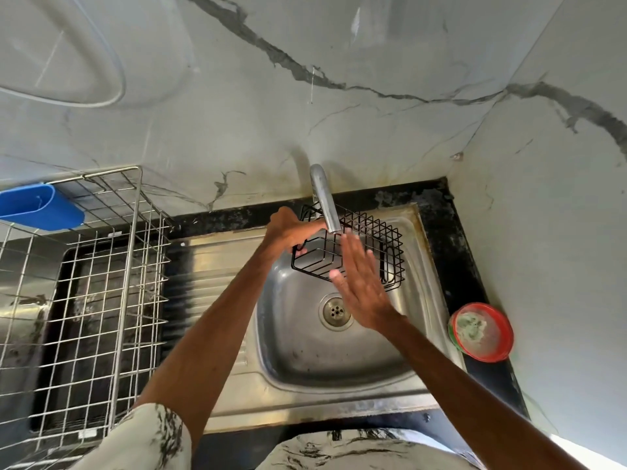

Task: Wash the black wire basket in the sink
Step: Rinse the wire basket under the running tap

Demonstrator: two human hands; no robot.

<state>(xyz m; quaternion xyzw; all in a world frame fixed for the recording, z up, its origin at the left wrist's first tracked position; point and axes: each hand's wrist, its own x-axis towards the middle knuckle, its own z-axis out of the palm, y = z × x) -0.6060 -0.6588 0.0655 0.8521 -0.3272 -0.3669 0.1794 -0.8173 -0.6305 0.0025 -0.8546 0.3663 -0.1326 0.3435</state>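
Black wire basket (373, 247), one, in grip of left hand (288, 232) over one sink (305, 354); right hand (359, 286) flat

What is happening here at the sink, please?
A person is washing a black wire basket at a steel sink. The left hand grips the basket's left end and holds it above the basin, under the tap. The right hand is open, fingers straight, at the basket's near side; whether it touches is unclear. I cannot make out running water. A red tub sits on the counter at the right, and a steel dish rack stands at the left.
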